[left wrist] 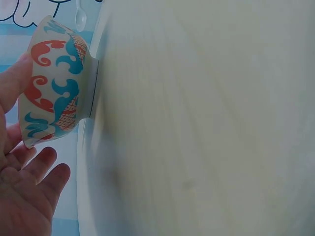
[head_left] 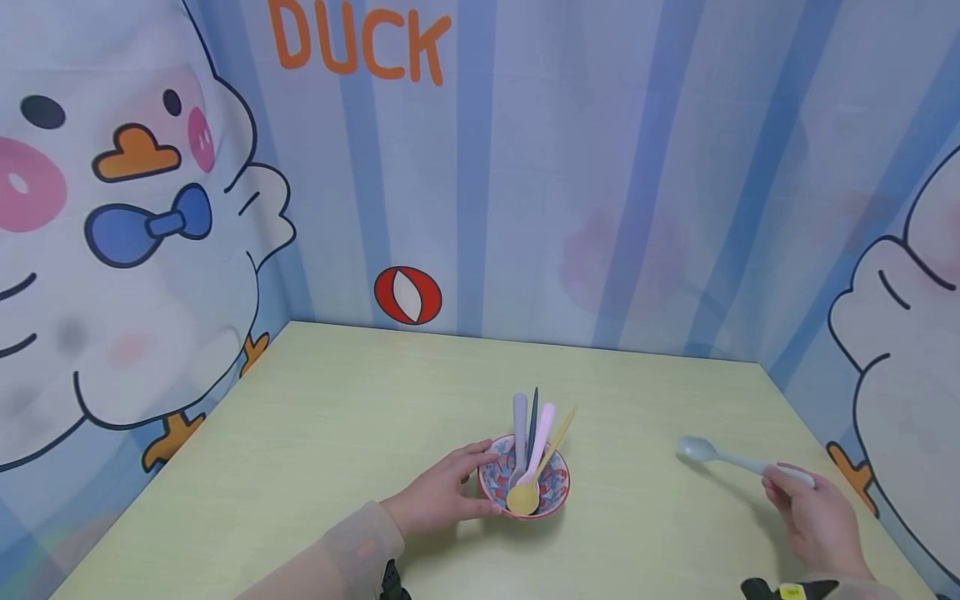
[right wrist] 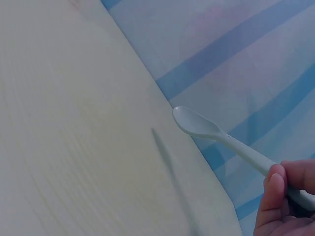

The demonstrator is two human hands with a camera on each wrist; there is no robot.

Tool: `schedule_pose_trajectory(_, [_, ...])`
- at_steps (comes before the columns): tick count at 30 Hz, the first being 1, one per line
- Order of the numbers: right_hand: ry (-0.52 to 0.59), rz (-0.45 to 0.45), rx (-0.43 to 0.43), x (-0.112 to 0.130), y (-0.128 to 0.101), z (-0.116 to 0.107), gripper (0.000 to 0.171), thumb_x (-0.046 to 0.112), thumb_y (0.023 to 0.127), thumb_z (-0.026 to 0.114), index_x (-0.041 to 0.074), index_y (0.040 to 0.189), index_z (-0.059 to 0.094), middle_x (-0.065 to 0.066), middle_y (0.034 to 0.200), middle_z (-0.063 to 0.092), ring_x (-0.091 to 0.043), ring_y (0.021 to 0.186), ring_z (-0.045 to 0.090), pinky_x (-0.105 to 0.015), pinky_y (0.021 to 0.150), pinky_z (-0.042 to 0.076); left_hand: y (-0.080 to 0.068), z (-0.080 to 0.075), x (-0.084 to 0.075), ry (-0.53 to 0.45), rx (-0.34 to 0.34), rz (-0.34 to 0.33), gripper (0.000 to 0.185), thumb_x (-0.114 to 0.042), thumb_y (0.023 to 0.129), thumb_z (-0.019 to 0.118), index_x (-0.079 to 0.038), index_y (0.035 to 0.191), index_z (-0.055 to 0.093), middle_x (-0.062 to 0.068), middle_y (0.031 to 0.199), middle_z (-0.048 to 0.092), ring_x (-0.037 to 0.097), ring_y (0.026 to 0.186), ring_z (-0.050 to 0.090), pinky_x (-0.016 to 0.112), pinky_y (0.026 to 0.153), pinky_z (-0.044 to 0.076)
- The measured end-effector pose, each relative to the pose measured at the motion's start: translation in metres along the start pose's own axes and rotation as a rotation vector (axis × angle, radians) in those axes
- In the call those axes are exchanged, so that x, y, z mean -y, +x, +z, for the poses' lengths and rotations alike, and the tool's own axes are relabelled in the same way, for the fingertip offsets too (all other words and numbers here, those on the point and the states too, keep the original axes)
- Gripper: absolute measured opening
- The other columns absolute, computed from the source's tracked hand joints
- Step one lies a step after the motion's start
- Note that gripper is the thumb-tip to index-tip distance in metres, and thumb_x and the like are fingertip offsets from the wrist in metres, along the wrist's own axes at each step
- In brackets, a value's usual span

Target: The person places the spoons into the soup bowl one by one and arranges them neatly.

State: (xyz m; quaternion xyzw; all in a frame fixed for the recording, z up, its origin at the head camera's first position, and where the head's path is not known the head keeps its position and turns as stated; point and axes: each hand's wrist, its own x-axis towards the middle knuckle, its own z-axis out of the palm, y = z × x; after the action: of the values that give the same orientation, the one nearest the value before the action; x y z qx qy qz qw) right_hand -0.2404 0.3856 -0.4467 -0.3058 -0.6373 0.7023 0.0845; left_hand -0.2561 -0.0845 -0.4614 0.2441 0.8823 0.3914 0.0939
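My left hand (head_left: 442,493) holds the side of a small patterned bowl (head_left: 557,493), thumb and fingers at its rim. In the left wrist view the bowl (left wrist: 61,83) shows red and blue swirls outside and a pale foot at the table surface. Several utensils lean in it: a grey-purple handle (head_left: 520,421), a thin dark blue handle (head_left: 533,421), a pink handle (head_left: 543,429) and a yellow spoon (head_left: 522,499). At the right, my right hand (head_left: 817,517) pinches a pale blue-white spoon (head_left: 738,460) by its handle. That spoon's head (right wrist: 194,122) points away from the hand, above the table.
The pale yellow table (head_left: 360,417) runs back to a striped blue cloth wall (head_left: 525,167) with duck pictures at both sides. Shadows of the right hand and spoon fall on the tabletop. Dark wrist straps (head_left: 393,581) show at the lower edge.
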Motion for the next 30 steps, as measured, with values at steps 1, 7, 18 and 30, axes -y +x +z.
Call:
schedule_pose_trajectory(1, [0.023,0.01,0.003,0.001,-0.001,0.0,0.027,0.018,0.095,0.062,0.013,0.119,0.05,0.012,0.084,0.058,-0.001,0.08,0.058,-0.017,0.077,0.053,0.0,0.0,0.0,-0.001,0.0,0.0,0.075,-0.042,0.081,0.076,-0.013,0.143,0.046,0.0,0.155,0.029,0.028,0.141,0.027,0.049,0.108,0.034])
schedule_pose_trajectory(7, [0.061,0.016,-0.006,0.003,-0.003,0.003,0.027,0.02,0.096,0.061,0.015,0.12,0.05,0.011,0.086,0.057,-0.002,0.082,0.058,-0.018,0.079,0.053,0.0,0.0,0.0,-0.005,0.001,0.003,0.076,-0.043,0.081,0.076,-0.013,0.144,0.046,0.002,0.156,0.028,0.028,0.141,0.027,0.049,0.108,0.034])
schedule_pose_trajectory(18, [0.174,-0.001,-0.049,0.003,-0.005,0.009,0.025,0.019,0.094,0.064,0.016,0.115,0.05,0.01,0.076,0.064,-0.003,0.077,0.064,-0.021,0.08,0.054,-0.001,0.0,0.0,-0.011,0.001,0.004,0.075,-0.042,0.081,0.076,-0.014,0.144,0.046,0.0,0.156,0.028,0.028,0.141,0.027,0.047,0.106,0.038])
schedule_pose_trajectory(30, [0.269,-0.017,-0.139,0.002,-0.007,0.015,0.033,0.022,0.094,0.062,0.017,0.125,0.052,0.011,0.074,0.064,-0.002,0.075,0.066,-0.02,0.072,0.056,-0.001,0.0,0.0,-0.018,0.005,-0.001,0.075,-0.042,0.081,0.076,-0.014,0.144,0.045,-0.001,0.156,0.028,0.028,0.141,0.026,0.048,0.108,0.035])
